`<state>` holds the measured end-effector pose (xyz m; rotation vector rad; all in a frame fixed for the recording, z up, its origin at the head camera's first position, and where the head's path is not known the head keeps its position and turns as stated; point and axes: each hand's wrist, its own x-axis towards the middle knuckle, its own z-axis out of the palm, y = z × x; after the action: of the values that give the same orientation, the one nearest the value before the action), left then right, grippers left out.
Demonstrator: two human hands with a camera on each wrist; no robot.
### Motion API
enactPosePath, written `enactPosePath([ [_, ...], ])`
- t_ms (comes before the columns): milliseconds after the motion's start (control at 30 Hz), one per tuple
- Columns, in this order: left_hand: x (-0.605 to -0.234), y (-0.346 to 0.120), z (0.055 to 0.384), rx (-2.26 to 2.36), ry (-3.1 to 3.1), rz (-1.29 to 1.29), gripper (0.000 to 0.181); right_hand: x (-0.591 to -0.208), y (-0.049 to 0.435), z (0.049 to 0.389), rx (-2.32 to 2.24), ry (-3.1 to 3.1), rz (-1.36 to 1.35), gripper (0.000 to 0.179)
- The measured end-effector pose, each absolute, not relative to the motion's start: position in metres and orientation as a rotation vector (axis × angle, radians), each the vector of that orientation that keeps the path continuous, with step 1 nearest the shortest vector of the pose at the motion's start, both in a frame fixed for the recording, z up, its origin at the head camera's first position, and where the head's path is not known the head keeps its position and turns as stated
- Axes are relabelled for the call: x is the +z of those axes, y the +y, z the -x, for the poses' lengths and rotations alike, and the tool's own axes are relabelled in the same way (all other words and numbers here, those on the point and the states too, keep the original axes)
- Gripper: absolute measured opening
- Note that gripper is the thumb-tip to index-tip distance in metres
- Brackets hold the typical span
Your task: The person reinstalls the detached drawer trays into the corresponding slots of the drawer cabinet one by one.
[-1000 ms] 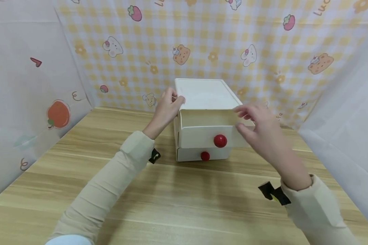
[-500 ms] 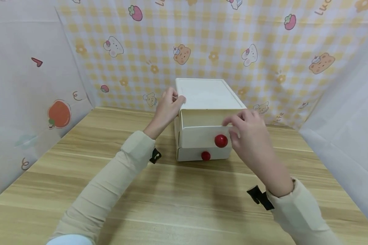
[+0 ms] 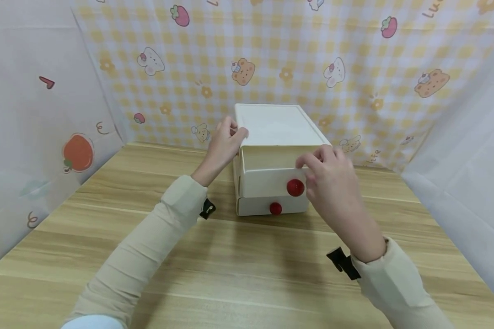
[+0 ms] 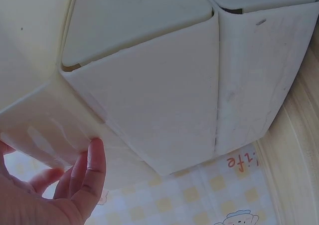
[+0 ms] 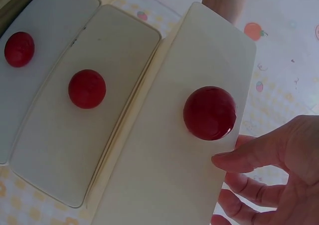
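A small white drawer cabinet [image 3: 277, 125] stands on the table. Its top drawer [image 3: 263, 183], with a red round knob [image 3: 295, 187], is pulled out toward me. My left hand [image 3: 225, 142] holds the cabinet's upper left edge, thumb at the top panel; in the left wrist view its fingertips [image 4: 95, 144] touch the side wall. My right hand [image 3: 331, 183] grips the drawer front's upper rim, right of the knob. In the right wrist view the thumb [image 5: 239, 160] presses the front's outer face below the knob [image 5: 209, 113], while the other fingers lie behind the rim, partly hidden.
Lower drawers, pushed in, show two more red knobs [image 5: 87, 89] in the right wrist view. The wood-grain table [image 3: 230, 274] spreads in front of the cabinet. A yellow checked cloth [image 3: 271, 59] hangs close behind, with white cloth [image 3: 37, 114] at both sides.
My right hand has moved left from the drawer's right end and taken hold of the front rim near the knob. My left hand and the cabinet have stayed put.
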<state>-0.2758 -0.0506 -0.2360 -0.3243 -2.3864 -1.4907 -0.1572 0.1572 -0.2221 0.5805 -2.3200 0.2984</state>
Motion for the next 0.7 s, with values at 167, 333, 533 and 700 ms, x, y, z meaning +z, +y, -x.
enactPosePath([
  [167,-0.236,-0.051,0.276,-1.481,-2.391,0.318,0.022,-0.223,0.156,0.161,0.295,-2.306,-0.578,0.030],
  [333,-0.236,-0.051,0.276,-1.485,-2.398,0.309,0.022,-0.223,0.155,0.165,0.293,-2.307,-0.571,0.030],
  [533,-0.236,-0.051,0.275,-1.485,-2.397,0.312,0.022,-0.224,0.154,0.173,0.291,-2.291,-0.561,0.029],
  [700,-0.235,-0.052,0.274,-1.459,-2.400,0.312,0.023,-0.223,0.152,0.178,0.287,-2.304,-0.548,0.029],
])
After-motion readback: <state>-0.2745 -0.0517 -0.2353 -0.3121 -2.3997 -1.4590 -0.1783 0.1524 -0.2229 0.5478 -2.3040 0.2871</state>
